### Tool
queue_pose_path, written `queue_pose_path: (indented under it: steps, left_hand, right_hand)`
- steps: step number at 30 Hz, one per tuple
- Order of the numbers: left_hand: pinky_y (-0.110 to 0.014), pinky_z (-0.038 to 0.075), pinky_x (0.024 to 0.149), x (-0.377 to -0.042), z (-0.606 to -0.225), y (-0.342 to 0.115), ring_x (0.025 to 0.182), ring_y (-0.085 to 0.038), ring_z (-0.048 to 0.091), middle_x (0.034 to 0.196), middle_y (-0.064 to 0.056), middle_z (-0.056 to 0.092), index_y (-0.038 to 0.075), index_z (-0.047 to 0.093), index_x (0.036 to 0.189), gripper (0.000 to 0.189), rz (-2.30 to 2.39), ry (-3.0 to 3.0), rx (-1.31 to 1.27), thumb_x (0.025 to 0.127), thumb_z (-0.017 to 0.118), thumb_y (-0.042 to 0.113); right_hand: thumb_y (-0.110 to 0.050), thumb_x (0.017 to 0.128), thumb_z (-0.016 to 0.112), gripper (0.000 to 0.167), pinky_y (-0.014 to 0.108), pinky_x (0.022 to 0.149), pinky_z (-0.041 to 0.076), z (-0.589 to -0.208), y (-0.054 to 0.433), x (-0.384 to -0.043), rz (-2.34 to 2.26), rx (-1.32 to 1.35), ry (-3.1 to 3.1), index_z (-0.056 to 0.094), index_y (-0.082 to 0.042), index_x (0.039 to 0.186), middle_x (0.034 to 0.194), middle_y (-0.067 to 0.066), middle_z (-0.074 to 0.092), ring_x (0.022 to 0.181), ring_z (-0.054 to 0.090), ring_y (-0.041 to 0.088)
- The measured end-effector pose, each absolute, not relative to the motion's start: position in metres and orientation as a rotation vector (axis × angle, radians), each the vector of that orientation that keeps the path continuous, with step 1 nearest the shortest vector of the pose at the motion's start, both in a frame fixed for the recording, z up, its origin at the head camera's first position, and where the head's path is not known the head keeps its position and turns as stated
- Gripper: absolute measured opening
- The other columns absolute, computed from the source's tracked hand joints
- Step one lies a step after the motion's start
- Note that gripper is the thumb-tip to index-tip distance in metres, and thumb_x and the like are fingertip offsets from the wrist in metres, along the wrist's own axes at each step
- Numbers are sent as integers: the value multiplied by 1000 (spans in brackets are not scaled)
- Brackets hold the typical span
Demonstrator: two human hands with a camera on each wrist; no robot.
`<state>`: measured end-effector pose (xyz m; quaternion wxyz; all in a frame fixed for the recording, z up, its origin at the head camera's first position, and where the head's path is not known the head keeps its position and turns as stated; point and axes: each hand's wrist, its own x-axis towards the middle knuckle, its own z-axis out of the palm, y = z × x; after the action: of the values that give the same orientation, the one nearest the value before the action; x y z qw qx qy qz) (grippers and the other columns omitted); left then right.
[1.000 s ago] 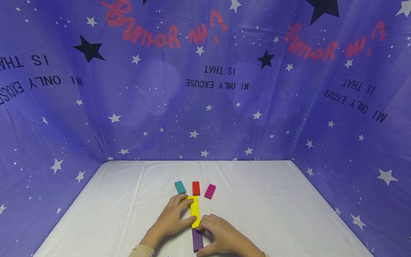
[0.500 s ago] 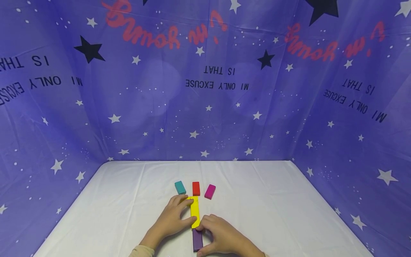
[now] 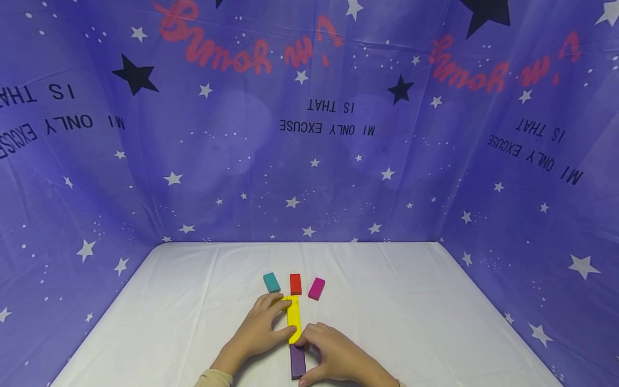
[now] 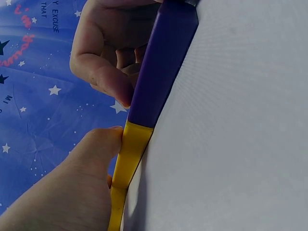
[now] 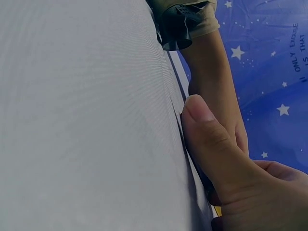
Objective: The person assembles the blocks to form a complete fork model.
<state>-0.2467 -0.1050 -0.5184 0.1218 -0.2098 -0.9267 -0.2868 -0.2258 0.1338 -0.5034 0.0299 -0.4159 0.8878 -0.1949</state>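
Note:
A long yellow block [image 3: 294,318] lies end to end with a purple block [image 3: 297,364] on the white table, both smooth and clay-like. My left hand [image 3: 263,325] holds the yellow one, thumb near its close end and fingers over its far end. In the left wrist view a seam crosses the yellow block [image 4: 134,151], which meets the purple block [image 4: 159,67]. My right hand [image 3: 336,352] grips the purple block lengthwise, its index fingertip at the joint and thumb at the near end. The right thumb [image 5: 207,130] hides most of the blocks in the right wrist view.
Just beyond the yellow block, short teal [image 3: 272,282], red [image 3: 295,284] and magenta [image 3: 316,288] blocks form a loose row. A white cloth covers the table [image 3: 411,301]. Purple star-printed curtains [image 3: 309,177] enclose the back and both sides.

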Motion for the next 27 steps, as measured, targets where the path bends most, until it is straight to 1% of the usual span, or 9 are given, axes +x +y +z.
queue_pose_path:
  steps: [4, 13, 27]
  left_hand:
    - [-54, 40, 112, -246, -517, -105, 137, -30, 42, 143, -8, 52, 21, 62, 133, 61, -844, -2710, -610, 83, 71, 56]
    - [-53, 41, 112, -244, -516, -105, 136, -29, 43, 143, -7, 51, 21, 61, 134, 61, -828, -2714, -610, 84, 70, 56]
    - [-54, 41, 112, -245, -515, -105, 137, -30, 43, 144, -8, 51, 20, 61, 134, 62, -834, -2714, -614, 84, 71, 55]
  right_hand:
    - [-77, 72, 66, 65, 20, 92, 50, -502, 134, -226, -607, -1281, 2728, 59, -33, 120, 109, -25, 58, 99, 49, -7]
    - [-75, 75, 65, 62, 21, 93, 50, -503, 135, -225, -643, -1324, 2730, 59, -32, 119, 108, -24, 59, 100, 51, -6]
    - [-76, 73, 65, 63, 20, 91, 49, -503, 135, -225, -654, -1305, 2738, 60, -33, 119, 110, -24, 59, 99, 50, -6]
